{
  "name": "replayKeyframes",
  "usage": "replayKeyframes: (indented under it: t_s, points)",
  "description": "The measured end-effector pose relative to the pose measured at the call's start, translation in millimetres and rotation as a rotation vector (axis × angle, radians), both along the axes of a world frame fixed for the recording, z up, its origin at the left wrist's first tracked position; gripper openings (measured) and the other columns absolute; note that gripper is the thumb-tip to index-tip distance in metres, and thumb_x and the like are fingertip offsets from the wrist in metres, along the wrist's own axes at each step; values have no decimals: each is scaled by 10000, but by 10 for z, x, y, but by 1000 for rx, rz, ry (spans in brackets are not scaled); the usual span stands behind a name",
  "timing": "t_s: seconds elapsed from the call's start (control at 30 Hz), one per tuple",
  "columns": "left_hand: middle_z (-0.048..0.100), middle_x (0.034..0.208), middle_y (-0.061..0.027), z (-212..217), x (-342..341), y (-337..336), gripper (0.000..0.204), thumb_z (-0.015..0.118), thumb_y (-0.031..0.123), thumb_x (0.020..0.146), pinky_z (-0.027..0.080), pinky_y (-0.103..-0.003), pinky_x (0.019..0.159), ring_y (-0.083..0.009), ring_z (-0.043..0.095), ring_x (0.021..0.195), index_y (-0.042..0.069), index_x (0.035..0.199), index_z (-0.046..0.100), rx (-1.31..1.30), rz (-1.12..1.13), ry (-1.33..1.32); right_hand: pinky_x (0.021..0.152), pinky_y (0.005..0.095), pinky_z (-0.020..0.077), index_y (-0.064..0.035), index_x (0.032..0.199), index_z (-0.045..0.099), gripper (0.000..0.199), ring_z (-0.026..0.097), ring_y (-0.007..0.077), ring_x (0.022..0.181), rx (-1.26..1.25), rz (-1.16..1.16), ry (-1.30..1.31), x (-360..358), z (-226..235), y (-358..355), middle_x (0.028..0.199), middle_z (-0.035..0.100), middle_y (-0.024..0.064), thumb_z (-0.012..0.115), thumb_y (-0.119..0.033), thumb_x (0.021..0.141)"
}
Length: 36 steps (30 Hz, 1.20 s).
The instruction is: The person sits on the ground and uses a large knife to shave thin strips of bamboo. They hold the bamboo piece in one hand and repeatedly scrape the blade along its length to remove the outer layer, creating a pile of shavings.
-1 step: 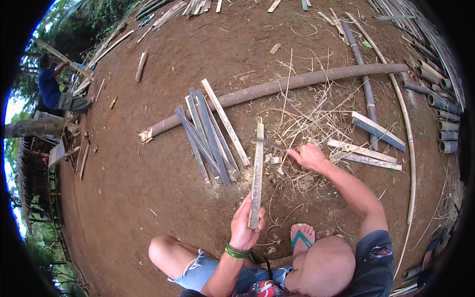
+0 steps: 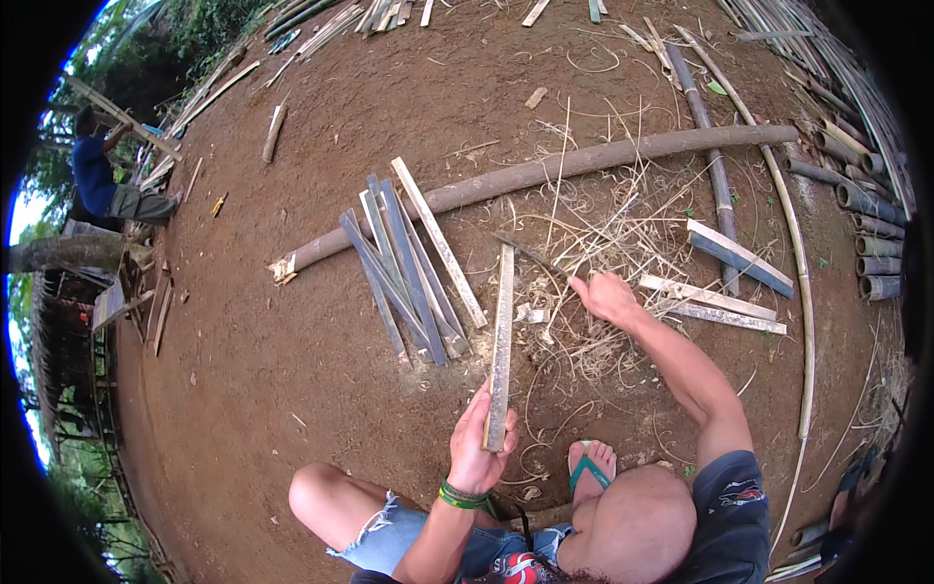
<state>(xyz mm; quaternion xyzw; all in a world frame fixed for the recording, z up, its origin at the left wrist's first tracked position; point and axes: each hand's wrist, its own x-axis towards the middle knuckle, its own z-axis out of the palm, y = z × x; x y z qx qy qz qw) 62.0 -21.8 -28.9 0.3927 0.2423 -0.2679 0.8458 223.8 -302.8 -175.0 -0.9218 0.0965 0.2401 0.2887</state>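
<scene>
My left hand (image 2: 477,446) is wrapped round the near end of a split bamboo strip (image 2: 501,346), which points away from me with its pale inner face up. In my right hand (image 2: 607,297) is a knife (image 2: 533,256); its handle is hidden by my fingers. The thin dark blade slants up and left, its tip just past the far end of the strip. Whether the blade touches the strip I cannot tell. Left of the strip lies a bundle of dark and pale bamboo strips (image 2: 409,273), partly resting on a long pole (image 2: 545,172).
Curly bamboo shavings (image 2: 623,234) heap up beyond my right hand. Cut bamboo pieces (image 2: 741,258) lie to the right, near a dark bamboo pole (image 2: 715,165). Stacked bamboo tubes (image 2: 879,265) line the right edge. A person in blue (image 2: 94,175) sits far left holding a long strip.
The knife blade has moved away from me, from across the strip near its far end to just past that end. The thin curl at the strip's tip no longer shows there.
</scene>
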Motion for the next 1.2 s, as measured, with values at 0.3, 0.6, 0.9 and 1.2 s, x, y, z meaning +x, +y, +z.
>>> replayKeyframes:
  t_s: [0.3, 0.6, 0.9, 1.2]
  points:
    - [565, 823, -73, -39, -10, 36, 379, 392, 347, 1078, 427, -246, 505, -149, 522, 571, 121, 1373, 465, -115, 41, 81, 390, 356, 330, -127, 511, 461, 695, 312, 115, 397, 55, -18, -62, -204, -39, 11, 444, 326, -38, 426, -608, 1011]
    - [622, 806, -89, 175, 84, -77, 356, 403, 310, 1073, 446, -263, 505, -167, 583, 600, 54, 1301, 500, 150, -86, -34, 454, 404, 392, -4, 660, 643, 511, 497, 253, 410, 525, 112, -305, -1309, 1033, 496, 466, 500, 132, 572, -392, 984]
    - [535, 694, -66, 52, -78, -203, 352, 377, 366, 1085, 366, -274, 455, -147, 459, 512, 62, 1063, 552, 131, 35, -15, 475, 464, 437, -21, 669, 635, 451, 563, 390, 468, 541, 351, -369, -1634, 1108, 605, 496, 522, 205, 653, -390, 928]
    - [500, 665, -68, -5, -108, -92, 340, 356, 360, 1088, 340, -266, 472, -149, 422, 499, 71, 1030, 527, 55, 61, -6, 495, 461, 475, -19, 667, 657, 489, 591, 371, 469, 511, 367, -393, -1443, 936, 638, 498, 550, 195, 617, -416, 949]
